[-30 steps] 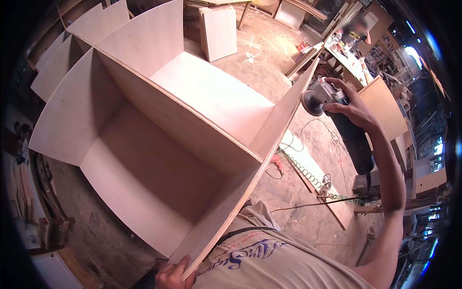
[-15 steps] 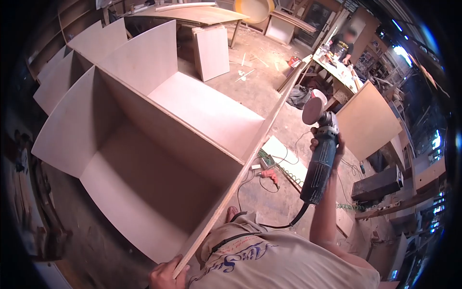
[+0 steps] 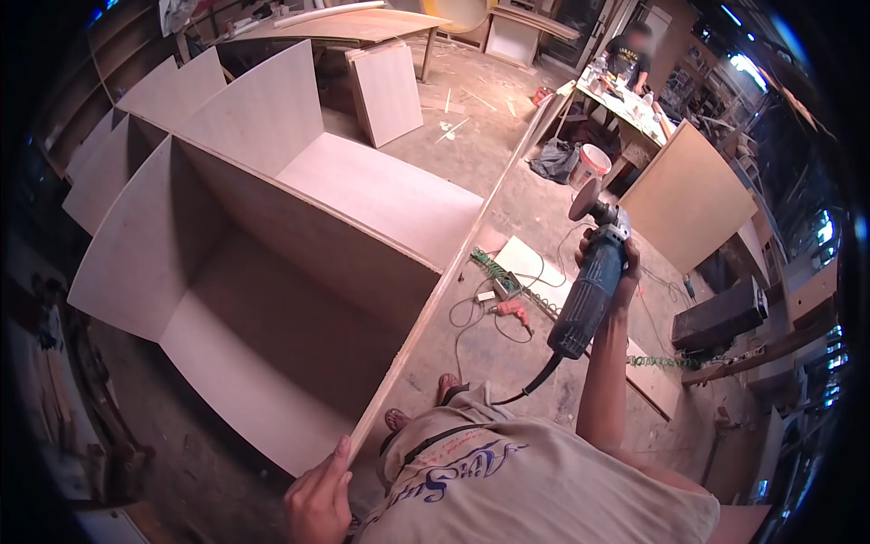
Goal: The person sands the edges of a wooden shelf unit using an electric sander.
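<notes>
A large pale plywood shelf unit (image 3: 308, 218) with curved dividers fills the left and middle of the view. At its near lower corner, my left hand (image 3: 319, 497) rests against the edge of the long end panel (image 3: 408, 349), fingers together and pointing up along it. My right hand (image 3: 625, 263) is wrapped round a dark blue angle grinder (image 3: 587, 297), held upright to the right of the panel and apart from it. The grinder's round sanding disc (image 3: 586, 199) is at the top, and its black cord (image 3: 542, 374) hangs from the lower end.
An orange-red power tool (image 3: 513, 315) and a green coiled hose (image 3: 494, 267) lie on the floor. Behind them are a bucket (image 3: 594, 161), a curved board (image 3: 693, 195) and a cluttered table (image 3: 625, 107) with a person. A dark box (image 3: 720, 315) stands at right.
The grinder has moved away from the end panel, down and toward me, its disc turning upward. The shelf unit's end panel looks steeper in view. My left hand's fingers have straightened along the edge.
</notes>
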A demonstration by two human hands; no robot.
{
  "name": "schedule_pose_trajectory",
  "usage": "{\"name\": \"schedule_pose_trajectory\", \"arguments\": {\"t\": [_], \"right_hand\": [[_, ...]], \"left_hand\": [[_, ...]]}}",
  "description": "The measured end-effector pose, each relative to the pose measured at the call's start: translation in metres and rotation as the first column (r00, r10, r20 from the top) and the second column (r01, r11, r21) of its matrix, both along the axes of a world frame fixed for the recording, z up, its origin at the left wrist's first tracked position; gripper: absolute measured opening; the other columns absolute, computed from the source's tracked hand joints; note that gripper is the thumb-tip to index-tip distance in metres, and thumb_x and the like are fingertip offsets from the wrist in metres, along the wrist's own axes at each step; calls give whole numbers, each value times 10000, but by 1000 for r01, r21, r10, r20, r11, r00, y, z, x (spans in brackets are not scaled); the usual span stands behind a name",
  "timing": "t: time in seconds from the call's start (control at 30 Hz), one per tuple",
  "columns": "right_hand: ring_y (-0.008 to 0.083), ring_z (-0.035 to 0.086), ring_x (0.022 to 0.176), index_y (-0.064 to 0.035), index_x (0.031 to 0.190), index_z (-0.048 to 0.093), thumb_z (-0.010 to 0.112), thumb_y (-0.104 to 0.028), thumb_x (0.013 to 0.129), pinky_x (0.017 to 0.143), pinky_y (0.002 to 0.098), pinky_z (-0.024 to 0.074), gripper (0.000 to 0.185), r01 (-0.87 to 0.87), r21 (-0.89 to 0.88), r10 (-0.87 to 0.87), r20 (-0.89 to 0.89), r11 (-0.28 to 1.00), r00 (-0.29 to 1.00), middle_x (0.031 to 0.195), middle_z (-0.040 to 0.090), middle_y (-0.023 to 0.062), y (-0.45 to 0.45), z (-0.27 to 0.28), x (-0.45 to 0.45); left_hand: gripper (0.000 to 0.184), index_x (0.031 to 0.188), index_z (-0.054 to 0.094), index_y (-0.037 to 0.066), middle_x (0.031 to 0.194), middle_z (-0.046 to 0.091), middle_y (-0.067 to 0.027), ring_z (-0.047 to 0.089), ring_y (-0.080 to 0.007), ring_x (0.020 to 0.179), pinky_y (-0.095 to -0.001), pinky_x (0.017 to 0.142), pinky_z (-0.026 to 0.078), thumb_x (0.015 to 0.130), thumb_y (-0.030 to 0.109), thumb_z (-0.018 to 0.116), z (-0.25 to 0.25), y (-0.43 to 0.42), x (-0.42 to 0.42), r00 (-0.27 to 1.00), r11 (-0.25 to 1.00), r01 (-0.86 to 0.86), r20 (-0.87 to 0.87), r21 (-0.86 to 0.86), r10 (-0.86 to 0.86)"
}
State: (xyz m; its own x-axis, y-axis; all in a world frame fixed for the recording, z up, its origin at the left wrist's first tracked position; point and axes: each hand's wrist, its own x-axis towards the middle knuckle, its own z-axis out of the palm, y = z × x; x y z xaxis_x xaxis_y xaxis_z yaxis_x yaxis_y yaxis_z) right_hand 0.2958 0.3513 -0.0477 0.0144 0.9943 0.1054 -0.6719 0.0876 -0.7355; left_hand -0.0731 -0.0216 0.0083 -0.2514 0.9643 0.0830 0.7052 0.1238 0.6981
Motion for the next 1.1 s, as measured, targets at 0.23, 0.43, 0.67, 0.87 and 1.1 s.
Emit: {"name": "schedule_pose_trajectory", "arguments": {"t": [0.23, 0.43, 0.67, 0.87, 1.1], "right_hand": [[262, 708, 763, -126, 1550, 383, 640, -398, 920, 639, 365, 613, 733, -7, 30, -7, 431, 1000, 902, 1137, 650, 206, -26, 48, -23], [228, 711, 838, -176, 1545, 434, 730, -283, 848, 744, 362, 598, 765, -175, 14, 94, 801, 984, 591, 1178, 644, 193, -40, 103, -61], [257, 616, 1195, -145, 1507, 494, 829, -268, 768, 1079, 374, 449, 820, -634, 28, 44, 994, 773, 96, 1321, 615, 136, -81, 166, -131], [321, 689, 1146, -82, 1507, 440, 825, -239, 780, 1056, 406, 520, 837, -841, -110, 114, 992, 530, -57, 1279, 671, 220, -128, 175, -177], [361, 665, 1195, -52, 1516, 418, 796, -280, 773, 1060, 444, 510, 864, -876, -235, 144, 971, 422, -191, 1326, 656, 213, -151, 170, -184]], "left_hand": [[496, 1357, 665, 84, 1091, 722, -215, 714, -404, 940, -441, 792, 575, 875, -29, 663, -4, 1, 0, 995, 999, 20, -96, 34, -17], [522, 1423, 591, 62, 1097, 713, -228, 697, -437, 946, -476, 785, 557, 907, -7, 637, 2, -1, 1, 994, 1000, 14, -105, 17, -12], [299, 1250, 626, 10, 1014, 707, -255, 687, -458, 900, -504, 743, 535, 972, 120, 626, -5, -3, -2, 992, 988, -116, -67, -104, 109], [266, 1210, 643, 20, 964, 707, -251, 686, -456, 874, -517, 736, 530, 970, 136, 640, -8, -4, -7, 996, 990, -92, -26, -103, 90], [280, 1207, 660, 8, 951, 715, -243, 699, -437, 869, -495, 749, 545, 945, 108, 666, -6, -2, -6, 996, 993, -89, 3, -82, 89]]}}
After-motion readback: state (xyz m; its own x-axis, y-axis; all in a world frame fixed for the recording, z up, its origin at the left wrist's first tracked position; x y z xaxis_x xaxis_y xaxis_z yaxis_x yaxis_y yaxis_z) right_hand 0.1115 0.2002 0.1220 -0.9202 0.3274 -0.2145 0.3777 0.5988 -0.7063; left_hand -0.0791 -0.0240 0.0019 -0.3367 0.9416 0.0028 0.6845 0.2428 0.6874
